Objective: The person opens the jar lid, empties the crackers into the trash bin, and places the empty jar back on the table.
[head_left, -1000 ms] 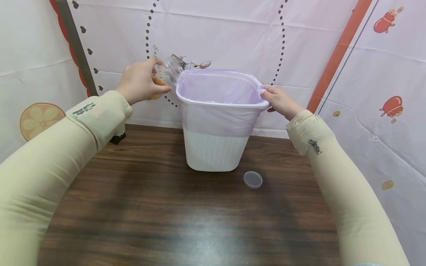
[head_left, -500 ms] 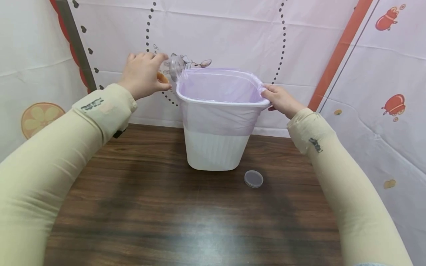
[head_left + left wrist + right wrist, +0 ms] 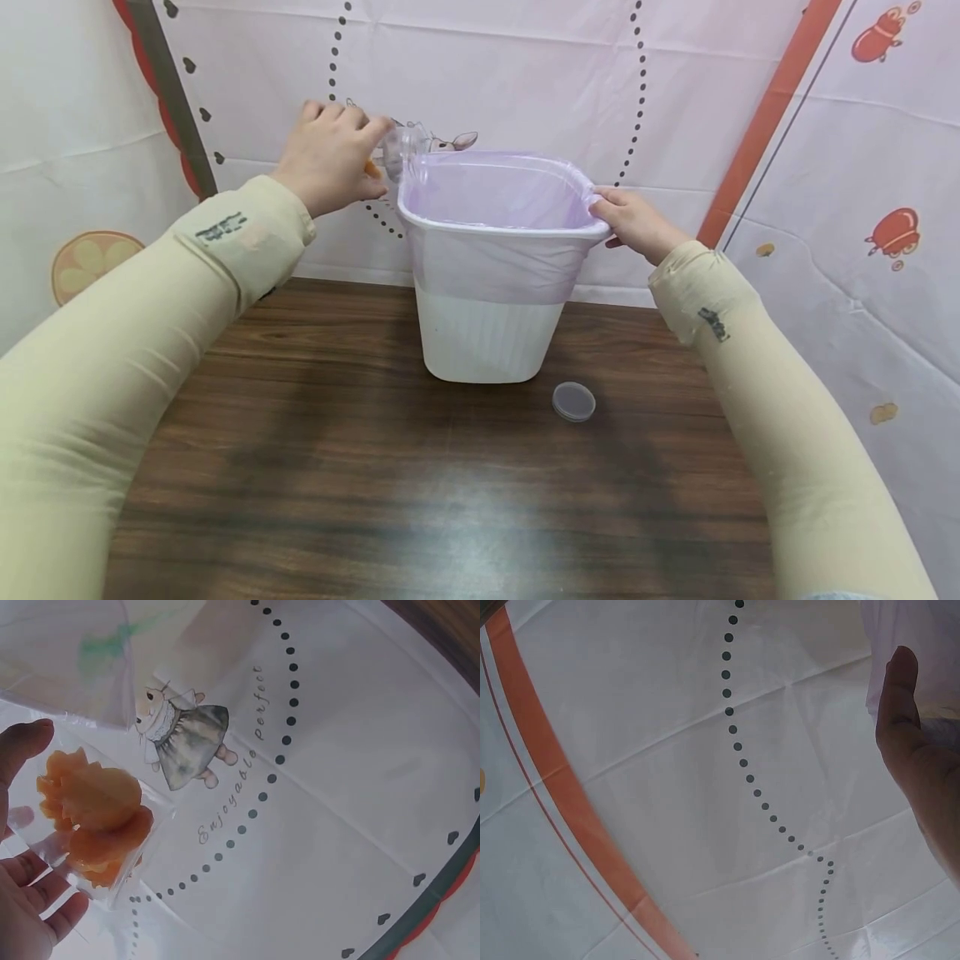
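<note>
My left hand (image 3: 333,158) grips a clear plastic container (image 3: 402,150) and holds it tilted at the bin's upper left edge. Inside it, several orange, ruffle-edged pieces (image 3: 101,799) show through the wall in the left wrist view; their kind is unclear. The white bin (image 3: 483,337) stands upright, with a thin lilac bin bag (image 3: 495,267) folded over its rim. At the rim's right side, my right hand (image 3: 633,223) pinches bag and edge together, its thumb (image 3: 901,671) seen in the right wrist view. A flat, round clear lid (image 3: 573,401) lies right of the bin.
The dark wood table (image 3: 360,467) extends in front of the bin. Behind it hangs a white printed cloth (image 3: 510,75), with similar cloth along both sides. Both forearms wear pale sleeves (image 3: 757,367).
The left hand has moved right and slightly up, turning the clear container more toward the bin's opening. The right hand keeps its hold on the rim.
</note>
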Demonstrator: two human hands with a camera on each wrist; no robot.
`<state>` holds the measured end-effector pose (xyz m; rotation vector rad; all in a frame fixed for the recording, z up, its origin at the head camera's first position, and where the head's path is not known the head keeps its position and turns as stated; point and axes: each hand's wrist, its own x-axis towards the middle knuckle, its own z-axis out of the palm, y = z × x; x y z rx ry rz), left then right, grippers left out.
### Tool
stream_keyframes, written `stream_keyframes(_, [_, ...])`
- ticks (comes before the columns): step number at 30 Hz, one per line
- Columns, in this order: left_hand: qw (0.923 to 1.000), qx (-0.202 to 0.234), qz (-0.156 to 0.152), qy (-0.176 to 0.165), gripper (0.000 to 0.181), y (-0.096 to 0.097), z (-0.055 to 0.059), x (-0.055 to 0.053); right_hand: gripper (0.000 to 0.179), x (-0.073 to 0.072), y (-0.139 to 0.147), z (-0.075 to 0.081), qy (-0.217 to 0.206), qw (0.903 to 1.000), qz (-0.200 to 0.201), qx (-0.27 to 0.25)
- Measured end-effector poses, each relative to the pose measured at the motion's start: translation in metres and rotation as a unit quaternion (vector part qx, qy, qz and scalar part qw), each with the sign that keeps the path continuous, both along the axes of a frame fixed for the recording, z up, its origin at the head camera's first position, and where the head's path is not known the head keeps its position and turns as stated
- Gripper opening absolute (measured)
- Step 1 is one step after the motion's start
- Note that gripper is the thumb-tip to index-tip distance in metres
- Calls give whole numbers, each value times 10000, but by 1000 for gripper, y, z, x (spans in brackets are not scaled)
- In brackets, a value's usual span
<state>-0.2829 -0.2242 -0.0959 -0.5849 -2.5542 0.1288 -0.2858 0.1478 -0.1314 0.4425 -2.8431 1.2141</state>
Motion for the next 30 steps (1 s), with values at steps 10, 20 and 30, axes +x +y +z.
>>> stream_keyframes(10, [9980, -383, -262, 437, 70, 5, 1, 1, 52, 1, 0, 1, 6, 10000, 18, 39])
stream_keyframes(20, [9915, -836, -591, 799, 71, 12, 1, 3, 52, 2, 0, 1, 4, 10000, 44, 55])
stream_keyframes(30, [9818, -1274, -790, 1163, 67, 18, 1, 4, 51, 2, 1, 1, 61, 9999, 35, 85])
